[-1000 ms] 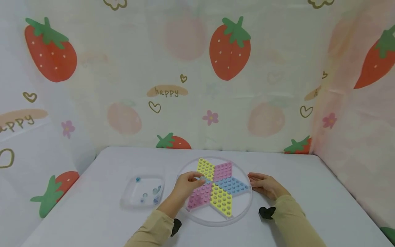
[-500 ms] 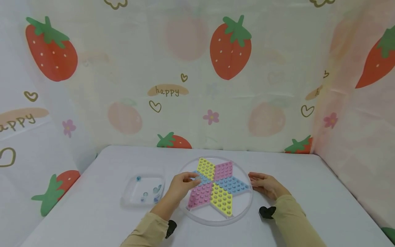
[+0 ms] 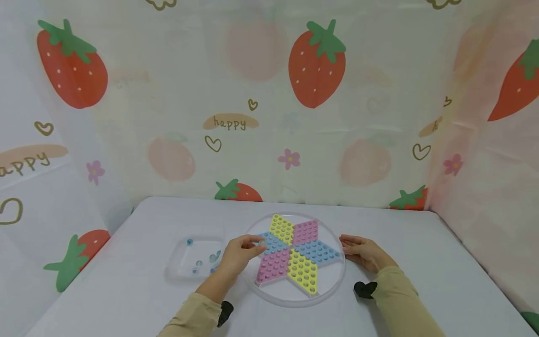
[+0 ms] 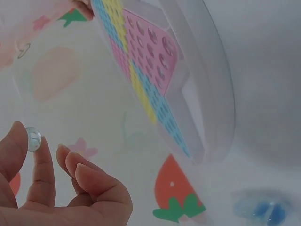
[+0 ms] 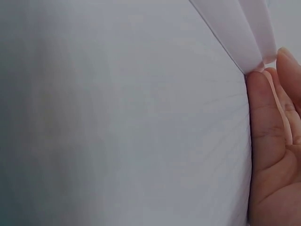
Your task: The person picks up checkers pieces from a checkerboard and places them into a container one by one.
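My left hand (image 3: 237, 256) hangs over the left side of a round Chinese checkers board (image 3: 294, 304), whose star has pink, yellow and blue points full of small pits. Between thumb and index finger it pinches a clear glass marble (image 4: 33, 139); the other fingers are bent and hold nothing. In the head view the marble overlaps the blue left point of the star. At the board's right edge, my right hand (image 3: 365, 253) touches the pale rim with its fingertips, fingers extended. The right wrist view shows that hand (image 5: 269, 136) right at the rim, thumb apart.
Left of the board stands a clear plastic tray (image 3: 185, 281) with several blue and clear marbles (image 3: 214, 256) in it. White cloth covers the table (image 3: 391, 323). Behind it hangs a curtain (image 3: 269, 93) printed with strawberries.
My left hand has moved left with the marble, from near the star's middle to its blue left point, more of which now shows. The right hand has stayed at the rim.
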